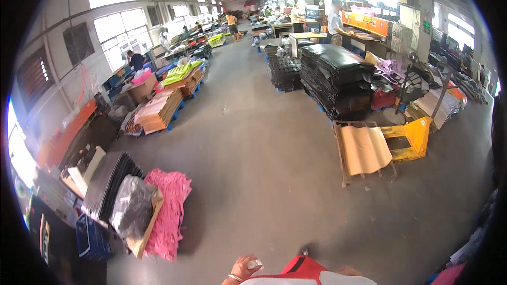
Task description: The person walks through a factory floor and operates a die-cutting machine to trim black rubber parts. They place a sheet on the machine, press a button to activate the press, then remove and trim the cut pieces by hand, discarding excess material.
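At the lower edge of the head view, my left hand (242, 268) is closed around a small whitish, see-through object (254, 263). Its kind is too small to make out. A pale band circles that wrist. Only a sliver of my right hand or forearm (348, 271) shows beside my red and white clothing (306, 270); its fingers are hidden. Neither hand touches the stacks around me. Nearest on the left is a pile of pink sheet scraps (168, 208), with a grey plastic bag (131, 206) next to it.
Black sheets (108, 184) and a blue crate (92, 237) stand left. On the right are a yellow pallet jack (418, 140), a low frame with a tan sheet (364, 149) and a tall black stack (335, 82). A grey aisle (253, 126) runs ahead; people work farther off.
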`<control>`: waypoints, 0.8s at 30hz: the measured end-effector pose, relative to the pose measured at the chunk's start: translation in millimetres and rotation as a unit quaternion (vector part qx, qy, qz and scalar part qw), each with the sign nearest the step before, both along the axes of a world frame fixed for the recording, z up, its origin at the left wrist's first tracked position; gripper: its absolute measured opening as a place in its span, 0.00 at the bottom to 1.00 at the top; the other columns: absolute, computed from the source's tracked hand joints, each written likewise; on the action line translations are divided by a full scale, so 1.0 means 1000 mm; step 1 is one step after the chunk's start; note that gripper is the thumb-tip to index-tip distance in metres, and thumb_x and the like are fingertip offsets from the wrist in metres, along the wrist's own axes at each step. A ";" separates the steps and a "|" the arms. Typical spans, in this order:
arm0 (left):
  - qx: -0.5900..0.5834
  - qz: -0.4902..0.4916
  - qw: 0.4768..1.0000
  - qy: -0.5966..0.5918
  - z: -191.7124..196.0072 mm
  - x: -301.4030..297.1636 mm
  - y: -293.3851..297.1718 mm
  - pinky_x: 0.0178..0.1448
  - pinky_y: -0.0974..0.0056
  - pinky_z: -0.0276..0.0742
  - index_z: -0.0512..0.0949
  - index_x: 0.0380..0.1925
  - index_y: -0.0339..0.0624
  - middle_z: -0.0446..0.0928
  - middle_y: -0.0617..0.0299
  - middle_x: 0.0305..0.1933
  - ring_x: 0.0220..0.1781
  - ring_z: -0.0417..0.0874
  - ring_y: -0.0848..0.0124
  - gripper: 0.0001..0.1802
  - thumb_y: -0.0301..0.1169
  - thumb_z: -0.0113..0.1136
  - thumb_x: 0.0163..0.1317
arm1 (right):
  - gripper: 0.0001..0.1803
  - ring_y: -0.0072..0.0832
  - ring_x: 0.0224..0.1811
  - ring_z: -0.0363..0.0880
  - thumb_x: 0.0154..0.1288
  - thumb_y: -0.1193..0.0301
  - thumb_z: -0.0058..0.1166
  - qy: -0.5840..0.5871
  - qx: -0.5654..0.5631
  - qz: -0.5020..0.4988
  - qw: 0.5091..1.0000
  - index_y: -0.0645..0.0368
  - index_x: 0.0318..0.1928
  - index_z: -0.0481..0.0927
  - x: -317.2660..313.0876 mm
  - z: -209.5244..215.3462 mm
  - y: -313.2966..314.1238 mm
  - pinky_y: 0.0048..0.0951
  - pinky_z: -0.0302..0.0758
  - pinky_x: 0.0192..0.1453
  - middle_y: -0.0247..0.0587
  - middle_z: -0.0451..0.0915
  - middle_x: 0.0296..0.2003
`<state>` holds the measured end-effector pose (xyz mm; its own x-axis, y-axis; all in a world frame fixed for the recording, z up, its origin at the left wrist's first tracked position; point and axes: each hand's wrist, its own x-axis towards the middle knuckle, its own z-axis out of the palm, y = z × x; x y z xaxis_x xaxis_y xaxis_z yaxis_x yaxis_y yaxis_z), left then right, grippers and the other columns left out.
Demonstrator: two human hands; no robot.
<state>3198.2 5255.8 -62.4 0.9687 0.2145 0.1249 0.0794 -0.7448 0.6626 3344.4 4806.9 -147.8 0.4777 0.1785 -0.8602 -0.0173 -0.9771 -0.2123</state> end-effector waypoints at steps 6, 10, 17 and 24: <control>0.022 -0.009 0.999 -0.030 -0.017 0.159 0.092 0.58 0.54 0.75 0.80 0.43 0.46 0.81 0.55 0.48 0.51 0.81 0.54 0.24 0.42 0.75 0.47 | 0.21 0.44 0.41 0.83 0.50 0.57 0.64 -0.121 -0.025 -0.088 0.988 0.62 0.38 0.84 0.162 -0.024 0.087 0.41 0.78 0.45 0.49 0.84 0.38; 0.004 0.061 0.998 -0.013 0.004 0.245 0.152 0.58 0.53 0.76 0.81 0.42 0.43 0.80 0.50 0.50 0.53 0.80 0.51 0.23 0.36 0.77 0.45 | 0.22 0.47 0.37 0.82 0.56 0.52 0.61 -0.170 0.134 0.029 0.976 0.60 0.35 0.81 0.335 0.018 0.242 0.46 0.77 0.42 0.52 0.81 0.30; 0.000 0.104 0.995 -0.001 -0.008 0.388 0.288 0.57 0.53 0.76 0.81 0.41 0.43 0.82 0.52 0.47 0.50 0.82 0.53 0.24 0.40 0.76 0.45 | 0.32 0.35 0.55 0.80 0.67 0.51 0.56 -0.132 0.708 0.029 0.693 0.59 0.63 0.68 0.541 0.254 0.537 0.36 0.76 0.54 0.48 0.80 0.52; 0.002 0.005 0.994 0.112 -0.030 0.552 0.433 0.54 0.52 0.75 0.80 0.40 0.45 0.81 0.54 0.46 0.48 0.81 0.53 0.21 0.38 0.74 0.46 | 0.48 0.50 0.58 0.72 0.58 0.34 0.51 0.195 0.933 0.226 0.203 0.64 0.62 0.70 0.638 0.448 0.673 0.46 0.71 0.58 0.60 0.65 0.61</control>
<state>3750.7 5688.8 -92.5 0.9701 0.2248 -0.0920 0.2320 -0.7452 0.6252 3981.9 5480.2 300.5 0.0115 0.3167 0.9485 -0.3862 0.8763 -0.2879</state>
